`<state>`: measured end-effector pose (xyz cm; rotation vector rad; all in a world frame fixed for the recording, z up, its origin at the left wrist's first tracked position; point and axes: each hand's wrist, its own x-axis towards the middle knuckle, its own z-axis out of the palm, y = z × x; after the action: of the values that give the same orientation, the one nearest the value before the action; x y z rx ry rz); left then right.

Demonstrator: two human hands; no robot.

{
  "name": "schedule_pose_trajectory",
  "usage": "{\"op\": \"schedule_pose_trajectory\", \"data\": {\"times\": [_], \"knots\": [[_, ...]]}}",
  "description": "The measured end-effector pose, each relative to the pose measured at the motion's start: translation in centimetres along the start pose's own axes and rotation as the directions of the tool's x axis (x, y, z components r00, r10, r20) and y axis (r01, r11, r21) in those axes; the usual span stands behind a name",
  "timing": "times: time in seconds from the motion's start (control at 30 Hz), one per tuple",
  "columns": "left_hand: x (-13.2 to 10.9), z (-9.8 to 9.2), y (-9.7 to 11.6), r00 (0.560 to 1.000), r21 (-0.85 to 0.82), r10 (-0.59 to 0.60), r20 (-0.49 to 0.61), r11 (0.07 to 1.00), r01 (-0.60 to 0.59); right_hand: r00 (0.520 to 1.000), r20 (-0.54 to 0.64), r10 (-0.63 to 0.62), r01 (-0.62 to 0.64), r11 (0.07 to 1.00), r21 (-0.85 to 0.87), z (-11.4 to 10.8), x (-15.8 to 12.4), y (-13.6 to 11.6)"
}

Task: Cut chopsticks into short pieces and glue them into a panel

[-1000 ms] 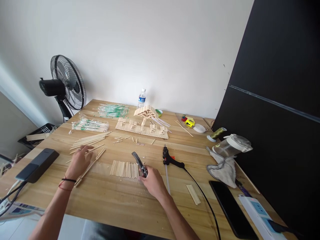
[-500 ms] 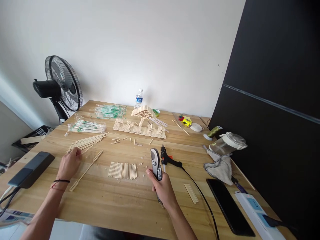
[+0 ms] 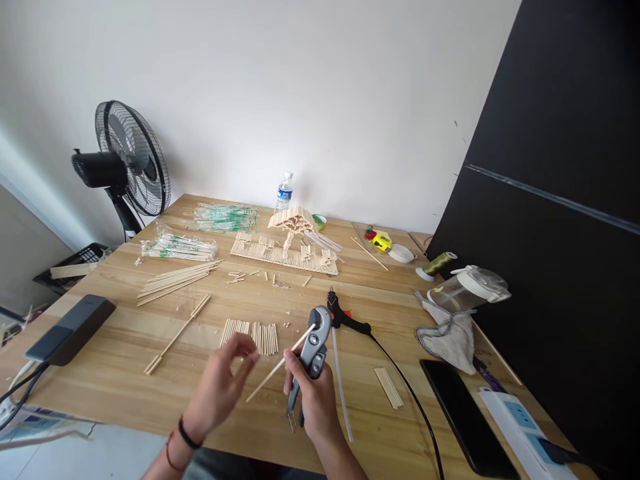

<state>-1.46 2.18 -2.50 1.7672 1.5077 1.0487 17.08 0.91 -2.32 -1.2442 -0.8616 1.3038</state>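
Observation:
My right hand (image 3: 315, 400) is wrapped round the handles of grey pruning shears (image 3: 313, 340), which point away from me. A thin wooden stick (image 3: 273, 380) slants across, its upper end at the shears' jaws and its middle by my right thumb and fingers. To its left, my left hand (image 3: 220, 383) is raised over the table, thumb and forefinger curved and apart, with nothing visible between them. Behind that hand lies a row of short cut sticks (image 3: 265, 338), partly hidden by it. Long sticks (image 3: 175, 280) lie fanned out farther left.
A stick model with a roof (image 3: 293, 220) stands mid-table before a water bottle (image 3: 284, 190). The hot glue gun (image 3: 350, 320) trails a cable past a phone (image 3: 465, 413) and power strip (image 3: 525, 427). Packaged sticks (image 3: 180, 247), a power bank (image 3: 70, 330) and fan (image 3: 135, 160) are left.
My left hand has left the fanned sticks and come right, close to the shears. A stick now lies at the jaws. The right hand keeps hold of the shears, now tilted differently.

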Motion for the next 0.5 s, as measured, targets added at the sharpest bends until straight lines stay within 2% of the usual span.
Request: {"op": "schedule_pose_trajectory", "data": {"times": [0.07,0.13,0.2,0.27,0.37,0.5], "knots": [[2.1,-2.9,-2.6,0.987,0.107,-0.053,-0.151,0.992,0.070,0.999,-0.047,0.009,-0.007,0.999,0.045,-0.9,0.0,-0.1],[4.2,-5.6,-5.1,0.953,0.202,-0.089,-0.289,0.968,0.152,0.994,-0.106,0.038,-0.027,0.994,0.103,-1.7,0.0,-0.2],[5.8,-7.4,-7.0,0.935,0.266,-0.109,-0.337,0.942,0.206,0.987,-0.149,0.058,-0.037,0.989,0.140,-2.4,0.1,-0.1],[6.6,-8.0,-7.9,0.931,0.308,-0.118,-0.346,0.923,0.231,0.984,-0.172,0.047,-0.020,0.988,0.154,-2.9,0.2,0.1],[6.7,-7.8,-7.5,0.934,0.332,-0.121,-0.336,0.913,0.238,0.979,-0.205,-0.008,0.043,0.985,0.167,-3.5,0.4,0.2],[4.6,-6.5,-3.7,0.962,0.297,-0.108,-0.250,0.937,0.182,0.965,-0.256,-0.062,0.116,0.973,0.201,-4.0,0.7,-0.2]]}}
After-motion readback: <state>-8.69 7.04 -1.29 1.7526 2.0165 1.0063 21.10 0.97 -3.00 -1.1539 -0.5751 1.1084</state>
